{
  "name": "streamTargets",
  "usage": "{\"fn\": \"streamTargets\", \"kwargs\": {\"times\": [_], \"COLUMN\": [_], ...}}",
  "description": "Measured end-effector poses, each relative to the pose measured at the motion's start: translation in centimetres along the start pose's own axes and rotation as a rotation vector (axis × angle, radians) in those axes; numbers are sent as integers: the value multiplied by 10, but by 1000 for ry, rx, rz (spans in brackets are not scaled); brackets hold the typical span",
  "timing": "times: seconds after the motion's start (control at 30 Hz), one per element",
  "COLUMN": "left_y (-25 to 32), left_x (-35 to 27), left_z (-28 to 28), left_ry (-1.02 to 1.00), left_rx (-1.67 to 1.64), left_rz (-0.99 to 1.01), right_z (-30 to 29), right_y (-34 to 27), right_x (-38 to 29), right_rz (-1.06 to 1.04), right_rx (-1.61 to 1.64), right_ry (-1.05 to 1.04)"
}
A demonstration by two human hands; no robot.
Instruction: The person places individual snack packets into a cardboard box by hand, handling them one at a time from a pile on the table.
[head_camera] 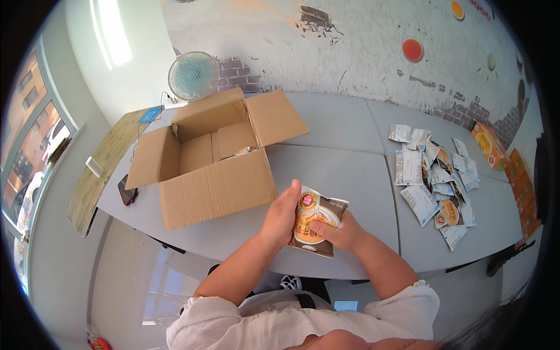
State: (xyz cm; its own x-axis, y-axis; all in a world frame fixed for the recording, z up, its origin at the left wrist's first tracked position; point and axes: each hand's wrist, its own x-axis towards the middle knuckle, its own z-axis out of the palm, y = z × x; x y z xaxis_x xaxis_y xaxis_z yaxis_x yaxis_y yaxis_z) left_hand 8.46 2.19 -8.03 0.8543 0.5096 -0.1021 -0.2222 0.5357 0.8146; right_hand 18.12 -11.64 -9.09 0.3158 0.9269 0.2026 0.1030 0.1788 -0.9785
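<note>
Between both hands, above the front of the grey table (323, 170), is a brown and white printed food pouch (317, 214). My left hand (282, 214) presses along its left edge with the thumb pointing up. My right hand (345, 232) grips the lower right side, its thumb lying across the printed front. To the left stands a large cardboard box (218, 183) with its flaps folded out; a packet (246, 151) shows inside near its right wall. Over on the right lies a loose pile of similar pouches (442, 175), several with their white backs up.
A phone (127, 190) lies at the table's left edge. Behind the box stands a round fan (193, 76) with a cable. A white cup (94, 166) is on the wooden board (113, 153). Orange printed boxes (489, 144) stand at the far right. Seams run between the tabletops.
</note>
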Motion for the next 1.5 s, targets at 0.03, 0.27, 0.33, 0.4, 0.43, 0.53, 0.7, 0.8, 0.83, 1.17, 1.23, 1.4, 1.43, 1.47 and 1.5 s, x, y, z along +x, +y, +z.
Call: {"fn": "streamTargets", "kwargs": {"times": [0.03,0.27,0.33,0.4,0.43,0.53,0.7,0.8,0.83,1.17,1.23,1.4,1.43,1.47,1.5], "left_y": [-3,24,30,31,31,25,12,9,6,28,42,49,46,43,41], "left_x": [2,-16,-21,-25,-25,-25,-7,-4,-4,-23,-22,-22,-19,-18,-19], "left_z": [-8,-31,-24,-17,-16,-15,-6,7,9,1,5,6,2,-1,-2], "left_ry": [6,-271,-390,-500,-499,-383,34,-85,-120,-375,-250,-210,-195,-181,-164], "left_rx": [106,1376,1530,1613,1603,1593,1676,1812,1814,1346,1472,1680,1663,1646,1648], "left_rz": [103,1239,1346,1404,1363,1168,1064,1258,1252,936,1048,764,806,848,815], "right_z": [-2,-13,-16,-11,-13,-32,-18,-15,-16,-17,-15,-16,-16,-16,-16], "right_y": [-1,-11,-9,-6,-2,14,5,8,7,1,-2,1,1,0,0], "right_x": [0,4,4,4,3,6,15,11,10,12,10,5,5,6,7], "right_rz": [46,175,290,349,353,175,-100,-52,10,154,163,123,103,83,62], "right_rx": [89,683,649,506,565,841,550,508,554,559,510,262,200,138,76], "right_ry": [24,46,27,65,30,-249,-28,-8,65,301,258,93,86,79,74]}}
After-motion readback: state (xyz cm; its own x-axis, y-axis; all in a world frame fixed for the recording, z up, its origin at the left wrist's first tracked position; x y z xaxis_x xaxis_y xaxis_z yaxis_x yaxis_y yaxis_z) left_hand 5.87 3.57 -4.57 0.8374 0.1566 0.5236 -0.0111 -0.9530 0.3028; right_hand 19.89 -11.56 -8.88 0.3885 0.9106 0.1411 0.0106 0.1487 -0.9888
